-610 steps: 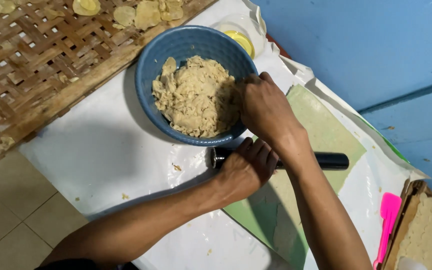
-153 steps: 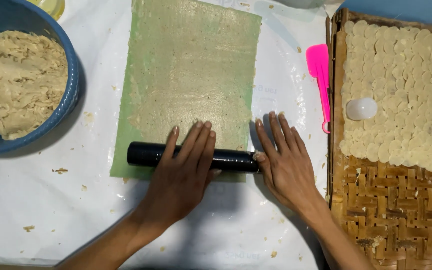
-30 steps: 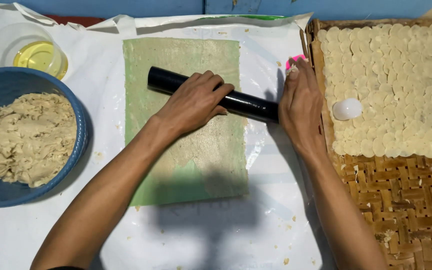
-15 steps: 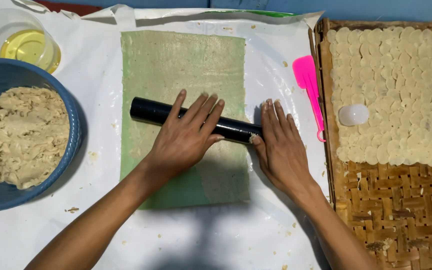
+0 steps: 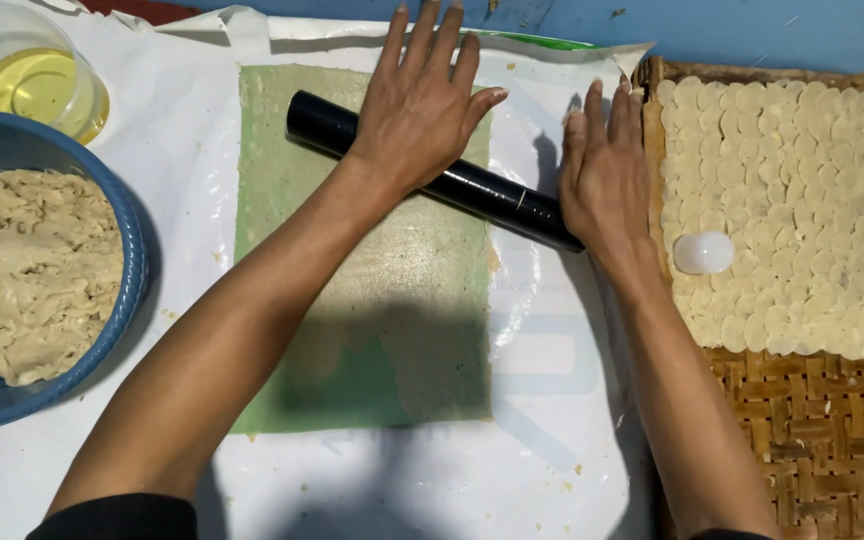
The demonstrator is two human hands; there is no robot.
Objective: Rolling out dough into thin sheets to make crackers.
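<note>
A black rolling pin [image 5: 482,190] lies slantwise across a thin sheet of dough on a green mat [image 5: 352,280]. My left hand [image 5: 422,100] presses flat on the pin's left half, fingers spread. On the pin's right end rests my right hand [image 5: 604,175], palm down with the fingers straight, beside the tray's edge. Both forearms reach in from the bottom of the view.
A blue bowl [image 5: 127,300] of beige dough sits at the left, with a clear cup of yellow oil [image 5: 37,85] behind it. At the right a woven bamboo tray [image 5: 802,420] holds several round dough discs and a small white cutter [image 5: 704,252]. White plastic sheeting [image 5: 552,400] covers the surface.
Both hands have pushed the rolling pin away from me, toward the far end of the green mat. The pink scraper is no longer seen.
</note>
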